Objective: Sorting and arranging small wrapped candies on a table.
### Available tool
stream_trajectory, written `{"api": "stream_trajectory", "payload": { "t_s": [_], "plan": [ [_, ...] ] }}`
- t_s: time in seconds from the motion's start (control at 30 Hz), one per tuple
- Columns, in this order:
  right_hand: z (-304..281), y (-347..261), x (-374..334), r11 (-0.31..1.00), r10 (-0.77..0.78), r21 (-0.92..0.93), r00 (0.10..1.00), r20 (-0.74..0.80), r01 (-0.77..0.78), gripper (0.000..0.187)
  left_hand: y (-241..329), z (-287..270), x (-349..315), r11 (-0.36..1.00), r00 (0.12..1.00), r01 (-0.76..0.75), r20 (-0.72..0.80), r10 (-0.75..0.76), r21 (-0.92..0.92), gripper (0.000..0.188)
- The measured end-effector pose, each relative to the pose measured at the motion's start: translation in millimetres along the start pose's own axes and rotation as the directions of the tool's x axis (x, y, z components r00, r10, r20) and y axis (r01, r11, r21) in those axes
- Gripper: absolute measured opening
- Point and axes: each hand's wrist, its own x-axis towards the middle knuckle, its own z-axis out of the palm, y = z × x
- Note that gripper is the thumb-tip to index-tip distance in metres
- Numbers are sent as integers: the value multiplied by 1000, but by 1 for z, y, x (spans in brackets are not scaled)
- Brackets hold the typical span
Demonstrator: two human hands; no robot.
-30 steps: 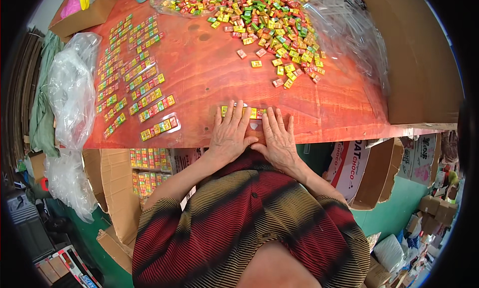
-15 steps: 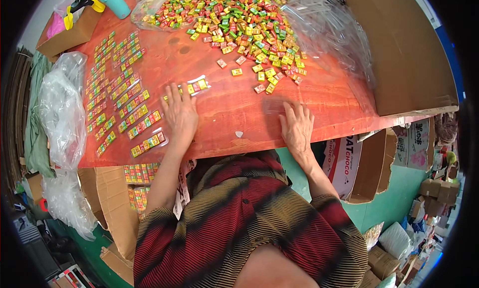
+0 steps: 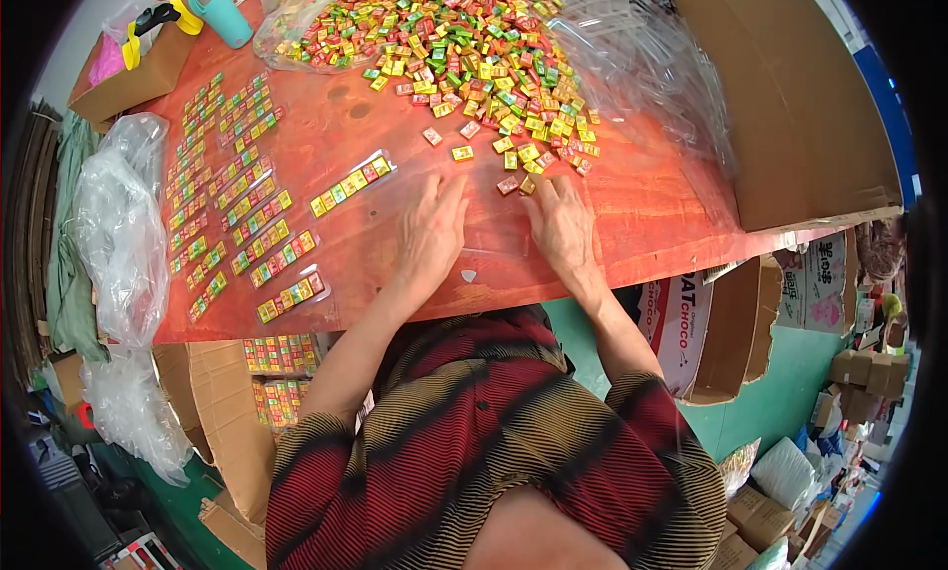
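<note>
My left hand (image 3: 432, 232) rests low over the red table (image 3: 642, 219), fingers stretched and slightly apart, with no box visible in them. Close by on the right, my right hand (image 3: 565, 226) has its fingers apart at the near edge of the loose boxes. A small yellow box (image 3: 527, 186) is by its fingertips, and a reddish one (image 3: 508, 186) lies just left of that. Between the hands shows the faint edge of a clear plastic piece (image 3: 494, 253), mostly hard to make out. Left of my left hand lies a clear strip filled with small coloured boxes (image 3: 352, 186).
A large pile of small boxes (image 3: 474, 46) covers the far middle. Filled strips (image 3: 262, 214) lie in rows at left. Clear plastic bags (image 3: 642, 66) and a tall cardboard box (image 3: 790, 106) flank the right. A turquoise bottle (image 3: 219, 12) stands far left.
My left hand has let go of the filled strip and moved right. My right hand has shifted forward and slightly left, to the loose boxes. The filled strip now lies uncovered.
</note>
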Motion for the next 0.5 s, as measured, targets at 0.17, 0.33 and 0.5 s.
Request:
{"api": "stream_trajectory", "payload": {
  "t_s": [0.17,0.33,0.5],
  "plan": [
    [28,-4,13,998,-40,53,998,-42,42,24,-23,35,37,1000,1000,22,-17,-22,2,29],
    [42,1,26,984,-168,-52,986,23,169,18,-39,47,41,996,991,-89,105,86,28,30],
    [37,9,39,976,-215,-35,976,11,216,23,-33,34,39,994,997,-66,-39,62,-90,24]
  ]
}}
